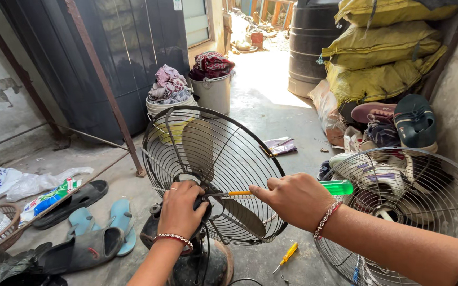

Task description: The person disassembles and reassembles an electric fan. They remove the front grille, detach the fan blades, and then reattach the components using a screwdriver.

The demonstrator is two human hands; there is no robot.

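Note:
A black table fan stands on the floor before me, its round wire rear guard (216,132) upright with grey blades behind the wires. My left hand (181,209) is wrapped around the dark motor housing at the back of the fan. My right hand (295,200) grips a screwdriver (335,187) with a green translucent handle and a yellow shaft; the tip points left at the motor hub beside my left fingers. Both wrists wear beaded bracelets.
A detached wire fan guard (398,212) leans at the right. A small yellow screwdriver (287,256) lies on the concrete floor. Sandals (88,222) lie at the left. Buckets of cloth (213,79), a black tank (308,42), yellow sacks (382,47) and shoes (414,122) stand behind.

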